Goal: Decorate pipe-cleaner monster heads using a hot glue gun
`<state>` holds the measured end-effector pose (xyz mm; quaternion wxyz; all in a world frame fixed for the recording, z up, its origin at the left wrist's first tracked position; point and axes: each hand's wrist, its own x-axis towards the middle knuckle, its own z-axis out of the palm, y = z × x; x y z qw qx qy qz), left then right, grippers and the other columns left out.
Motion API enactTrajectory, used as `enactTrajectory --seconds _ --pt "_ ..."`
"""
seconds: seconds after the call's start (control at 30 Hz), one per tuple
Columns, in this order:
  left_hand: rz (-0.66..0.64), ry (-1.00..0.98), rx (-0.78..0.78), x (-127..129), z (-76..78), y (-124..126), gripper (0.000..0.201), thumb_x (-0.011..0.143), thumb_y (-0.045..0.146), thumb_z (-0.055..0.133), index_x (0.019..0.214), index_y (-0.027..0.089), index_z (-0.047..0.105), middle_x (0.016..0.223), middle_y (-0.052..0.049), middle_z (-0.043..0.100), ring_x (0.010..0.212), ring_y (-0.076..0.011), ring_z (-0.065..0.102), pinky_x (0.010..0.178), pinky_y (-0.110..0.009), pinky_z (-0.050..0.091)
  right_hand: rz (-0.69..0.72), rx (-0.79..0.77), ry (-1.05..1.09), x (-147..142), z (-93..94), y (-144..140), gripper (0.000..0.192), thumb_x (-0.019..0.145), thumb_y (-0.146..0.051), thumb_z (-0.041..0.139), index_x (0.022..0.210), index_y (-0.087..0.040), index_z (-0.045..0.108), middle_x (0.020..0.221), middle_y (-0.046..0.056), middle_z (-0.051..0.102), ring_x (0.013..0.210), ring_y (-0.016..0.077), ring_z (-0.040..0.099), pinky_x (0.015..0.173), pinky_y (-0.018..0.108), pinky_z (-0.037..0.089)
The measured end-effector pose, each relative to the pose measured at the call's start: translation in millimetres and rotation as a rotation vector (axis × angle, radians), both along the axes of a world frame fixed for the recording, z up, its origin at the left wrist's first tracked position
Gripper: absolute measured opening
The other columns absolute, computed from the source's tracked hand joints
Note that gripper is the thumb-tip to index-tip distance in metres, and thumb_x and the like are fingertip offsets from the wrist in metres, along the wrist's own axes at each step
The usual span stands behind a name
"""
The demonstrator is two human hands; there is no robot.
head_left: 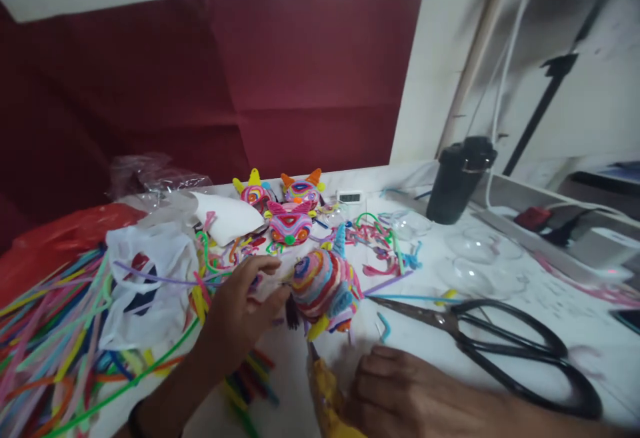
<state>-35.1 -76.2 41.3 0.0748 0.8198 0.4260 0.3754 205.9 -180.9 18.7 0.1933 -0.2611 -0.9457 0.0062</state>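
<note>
Striped ball [325, 286] touched by left hand [240, 311]; no legible writing.

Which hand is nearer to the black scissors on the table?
Right. The right hand lies at the bottom edge, just below the blades of the black scissors. The left hand is further left, beyond the striped pipe-cleaner ball, touching it.

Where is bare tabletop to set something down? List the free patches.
Bare white tabletop lies right of the black scissors, and a smaller patch between the black cylindrical bottle and clear plastic domes. Crowded: the pile of coloured pipe cleaners on the left.
</note>
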Motion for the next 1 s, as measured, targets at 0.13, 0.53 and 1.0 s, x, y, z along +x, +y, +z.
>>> enactTrajectory --seconds 0.13,0.53,1.0 --pt "-0.095 0.073 0.176 10.9 -6.7 -19.8 0.026 0.084 0.033 0.059 0.107 0.023 0.056 0.108 -0.006 0.064 0.103 -0.0215 0.061 0.088 -0.034 0.049 -0.026 0.016 0.016 1.7 -1.5 -3.9 0.031 0.096 -0.018 0.037 0.119 -0.018 0.057 0.099 0.007 0.069 0.096 0.0187 0.062 0.090 0.030 0.046" --pt "0.047 0.349 0.375 56.3 -5.3 -47.7 0.030 0.079 0.041 0.065 0.098 0.021 0.052 0.093 -0.007 0.060 0.090 -0.0254 0.056 0.082 -0.042 0.044 -0.085 0.034 0.199 3.7 -26.6 -13.9 0.016 0.089 -0.020 0.047 0.096 -0.018 0.062 0.086 0.007 0.066 0.083 0.0205 0.060 0.081 0.034 0.046" --pt "0.373 0.074 -0.279 37.9 -41.2 -63.9 0.047 0.072 0.057 0.063 0.099 0.021 0.047 0.091 -0.005 0.059 0.083 -0.0253 0.059 0.074 -0.039 0.046 -0.555 -0.485 0.782 22.3 -25.1 34.9 0.028 0.075 -0.012 0.058 0.102 -0.015 0.056 0.101 0.008 0.061 0.086 0.0185 0.061 0.073 0.029 0.046"
